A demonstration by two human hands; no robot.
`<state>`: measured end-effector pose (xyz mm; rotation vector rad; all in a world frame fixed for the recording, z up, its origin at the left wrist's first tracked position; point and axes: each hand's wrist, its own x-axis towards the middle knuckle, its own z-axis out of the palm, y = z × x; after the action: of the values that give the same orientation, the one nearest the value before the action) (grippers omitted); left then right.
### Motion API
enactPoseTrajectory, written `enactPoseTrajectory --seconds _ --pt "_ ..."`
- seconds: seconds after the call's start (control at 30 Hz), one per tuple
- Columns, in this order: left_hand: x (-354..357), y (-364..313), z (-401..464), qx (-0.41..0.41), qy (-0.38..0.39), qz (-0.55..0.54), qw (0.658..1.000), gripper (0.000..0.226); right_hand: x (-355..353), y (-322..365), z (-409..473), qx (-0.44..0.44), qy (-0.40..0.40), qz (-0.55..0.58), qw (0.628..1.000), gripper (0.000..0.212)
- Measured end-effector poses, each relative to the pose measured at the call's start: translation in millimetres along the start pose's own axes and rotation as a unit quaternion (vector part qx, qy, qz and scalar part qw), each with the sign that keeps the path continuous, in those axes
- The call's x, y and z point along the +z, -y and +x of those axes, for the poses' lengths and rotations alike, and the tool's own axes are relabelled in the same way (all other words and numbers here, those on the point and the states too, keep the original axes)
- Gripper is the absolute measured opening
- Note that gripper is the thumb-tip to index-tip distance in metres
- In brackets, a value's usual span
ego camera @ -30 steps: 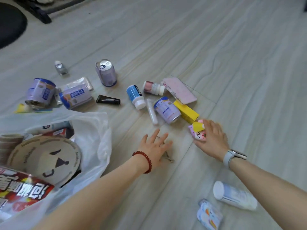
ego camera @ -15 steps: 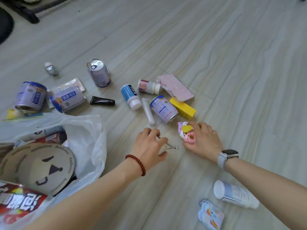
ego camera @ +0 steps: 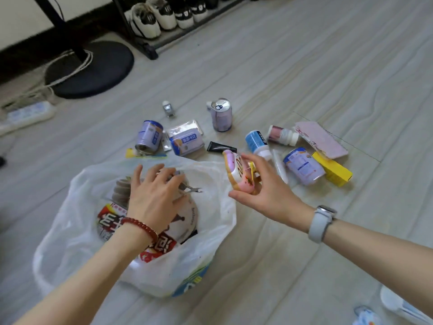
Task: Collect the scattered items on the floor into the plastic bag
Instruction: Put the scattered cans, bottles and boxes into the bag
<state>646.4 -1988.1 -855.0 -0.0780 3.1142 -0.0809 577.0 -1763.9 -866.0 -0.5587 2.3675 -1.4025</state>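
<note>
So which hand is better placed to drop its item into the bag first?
Left. The left hand holds the metal nippers directly over the open plastic bag. The right hand, gripping the pink packet, is beside the bag's rim, above the floor.

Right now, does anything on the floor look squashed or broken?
Yes. The upright purple can behind the plastic bag looks dented: its side is creased and its top tilts. Three similar cans lie tipped on their sides. Nothing seems spilled.
</note>
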Motion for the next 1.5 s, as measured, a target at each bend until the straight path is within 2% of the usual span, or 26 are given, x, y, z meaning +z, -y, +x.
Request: enactPoseTrajectory --seconds 0.13,0.2,0.3,0.37,0.47,0.53,0.6,0.7,0.8,0.9,1.03,1.17,1.23,1.33,1.4,1.5 --pt "2 23 2 -0.049 -0.027 0.015 0.998 0.057 24 29 14 -0.05 0.047 -0.024 0.997 0.089" --pt "-2 38 5 -0.096 -0.036 0.017 0.995 0.063 33 38 17 -0.086 0.083 -0.095 0.988 0.095" --pt "-8 64 10 -0.16 0.016 0.042 0.986 0.065 50 46 20 -0.159 0.147 -0.219 0.951 0.1" --pt "-11 75 14 -0.172 0.045 0.033 0.984 0.057 65 47 23 -0.2 0.17 -0.274 0.925 0.099" --pt "-14 85 19 -0.172 0.027 -0.007 0.985 0.027 87 51 30 -0.225 0.183 -0.324 0.901 0.094" --pt "-19 90 21 -0.21 -0.008 -0.076 0.975 0.021 99 58 37 -0.253 0.171 -0.348 0.886 0.084" --pt "-25 92 23 -0.248 -0.043 -0.158 0.955 0.02 110 61 46 -0.305 0.104 -0.377 0.868 0.065" --pt "-29 91 22 -0.265 -0.077 -0.217 0.936 0.022 117 62 60 -0.293 0.017 -0.433 0.852 0.048" --pt "-29 84 19 -0.25 -0.085 -0.229 0.937 0.022 114 60 57 -0.292 -0.001 -0.406 0.866 0.05" --pt "-25 79 15 -0.228 -0.08 -0.2 0.95 0.025 100 51 41 -0.325 -0.003 -0.387 0.863 0.037" --pt "-25 58 11 -0.169 -0.135 -0.181 0.959 0.026 64 30 21 -0.321 0.01 -0.35 0.88 0.035" --pt "-33 3 16 -0.081 -0.169 -0.19 0.964 0.025 11 -4 -9 -0.224 -0.034 -0.292 0.929 0.036" --pt "-36 -34 22 -0.021 -0.159 -0.204 0.966 0.031 -18 -26 -26 -0.156 -0.058 -0.274 0.947 0.036" --pt "-27 -98 26 0.07 -0.097 -0.237 0.964 0.04 -61 -58 -61 -0.037 -0.076 -0.259 0.962 0.044" --pt "-15 -143 25 0.129 -0.053 -0.255 0.957 0.04 -87 -83 -88 0.058 -0.074 -0.266 0.959 0.046" --pt "9 -207 14 0.202 0.101 -0.264 0.937 0.038 -118 -122 -136 0.209 -0.008 -0.282 0.936 0.053"
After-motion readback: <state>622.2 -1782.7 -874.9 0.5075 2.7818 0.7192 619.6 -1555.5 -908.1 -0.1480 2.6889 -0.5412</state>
